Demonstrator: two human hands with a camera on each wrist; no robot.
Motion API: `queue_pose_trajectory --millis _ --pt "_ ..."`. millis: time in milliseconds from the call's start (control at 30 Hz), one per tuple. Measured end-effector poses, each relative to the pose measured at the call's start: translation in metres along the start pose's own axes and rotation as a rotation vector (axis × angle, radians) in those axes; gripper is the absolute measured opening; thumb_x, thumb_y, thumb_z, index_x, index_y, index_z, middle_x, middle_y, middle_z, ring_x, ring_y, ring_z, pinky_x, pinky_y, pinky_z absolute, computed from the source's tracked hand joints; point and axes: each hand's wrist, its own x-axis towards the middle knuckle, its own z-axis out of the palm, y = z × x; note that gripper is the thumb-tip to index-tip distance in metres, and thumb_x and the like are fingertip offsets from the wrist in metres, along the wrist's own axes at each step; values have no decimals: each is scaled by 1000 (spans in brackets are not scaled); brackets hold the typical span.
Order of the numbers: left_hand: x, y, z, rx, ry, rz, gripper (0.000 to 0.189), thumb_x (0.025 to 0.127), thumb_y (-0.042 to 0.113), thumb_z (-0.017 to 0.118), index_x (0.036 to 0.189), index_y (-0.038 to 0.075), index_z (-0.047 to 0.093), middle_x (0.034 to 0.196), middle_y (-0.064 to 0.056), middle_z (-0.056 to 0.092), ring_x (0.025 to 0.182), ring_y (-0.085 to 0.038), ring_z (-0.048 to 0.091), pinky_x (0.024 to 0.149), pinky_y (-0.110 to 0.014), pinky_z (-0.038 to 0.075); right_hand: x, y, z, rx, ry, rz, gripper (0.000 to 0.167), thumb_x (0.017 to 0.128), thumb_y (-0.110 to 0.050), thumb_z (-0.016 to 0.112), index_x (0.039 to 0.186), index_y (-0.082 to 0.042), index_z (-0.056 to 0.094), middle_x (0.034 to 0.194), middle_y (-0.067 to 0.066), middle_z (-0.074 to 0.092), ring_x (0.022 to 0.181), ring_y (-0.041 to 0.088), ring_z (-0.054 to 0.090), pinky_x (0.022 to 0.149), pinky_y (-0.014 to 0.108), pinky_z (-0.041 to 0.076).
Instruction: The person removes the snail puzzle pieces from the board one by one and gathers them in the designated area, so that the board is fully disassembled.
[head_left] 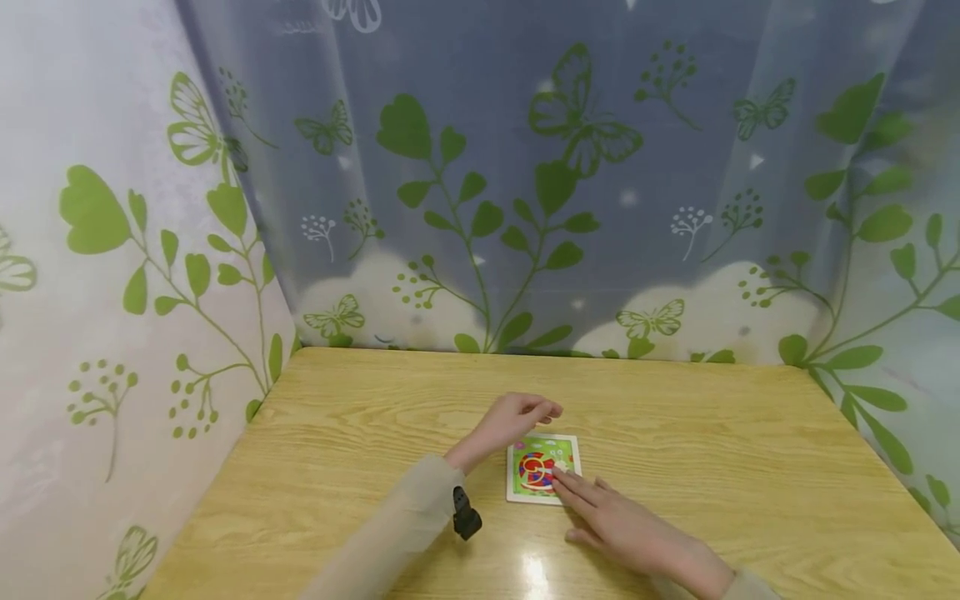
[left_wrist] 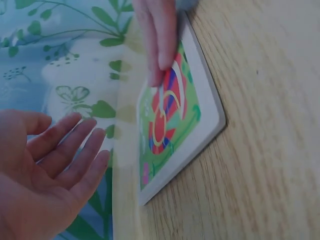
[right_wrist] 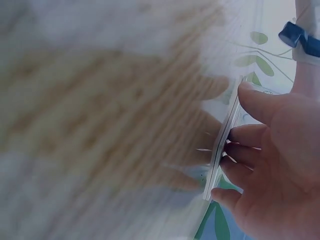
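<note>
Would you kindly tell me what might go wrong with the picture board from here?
The left hand does not hold the picture board, so a sideways push from the right hand might slide it across the table. The right hand's fingers cover part of it, so a detail there may be missed.

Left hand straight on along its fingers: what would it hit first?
Nothing nearby: past the left hand, the way over the wooden table looks free in the head view, perhaps until the patterned curtain; depth is unclear.
</note>
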Motion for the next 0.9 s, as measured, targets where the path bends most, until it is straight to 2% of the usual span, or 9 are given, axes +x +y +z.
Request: queue_pose_trajectory --millis 67,133,200,267,367,400,567,900 --pt "7 -3 3 31 -37 -14 36 110 33 46 125 14 72 122 -5 72 108 -20 69 75 -34 59 0 -1 -1 -4 3 -2 62 106 -38 52 151 4 43 157 21 39 140 36 45 107 59 41" --pt "13 -5 5 73 -82 -13 35 110 33 46 123 14 73 119 -5 73 103 -19 70 57 -28 53 1 -1 -1 -3 1 0 62 106 -38 52 151 4 43 158 21 39 141 35 44 108 58 41" --pt "17 -5 7 118 -121 2 35 109 32 47 121 13 74 117 -5 74 101 -18 71 52 -26 49 1 -2 -1 3 -9 11 62 106 -39 52 151 3 43 158 20 38 142 35 43 109 58 40" --pt "21 -5 9 181 -146 33 35 110 31 47 119 12 75 116 -4 75 98 -16 71 62 -22 51 1 -1 -1 0 -10 12 62 106 -39 52 150 3 43 159 19 38 142 34 43 109 58 40" --pt "24 -5 11 270 -163 65 36 110 30 47 116 10 76 114 -2 75 97 -9 69 83 -23 53 1 -1 0 -10 -10 17 63 106 -40 52 151 3 43 159 19 38 142 34 42 109 57 41" --pt "25 -6 11 289 -168 68 35 110 30 47 116 10 76 113 -1 75 96 -7 69 86 -23 53 0 -1 0 -14 -8 16 63 106 -40 51 151 3 43 159 19 38 142 34 42 108 57 41" --pt "29 -6 12 344 -195 83 33 109 26 48 114 10 76 108 1 76 92 -4 69 82 -19 51 0 0 1 -32 -16 24 65 106 -42 51 151 3 42 159 19 37 143 34 42 108 57 41" --pt "31 0 13 461 -236 117 31 109 27 49 114 14 77 109 6 76 97 -3 67 89 -21 51 0 -1 3 -52 -1 9 65 105 -41 52 151 4 42 159 21 37 142 35 42 109 56 41"
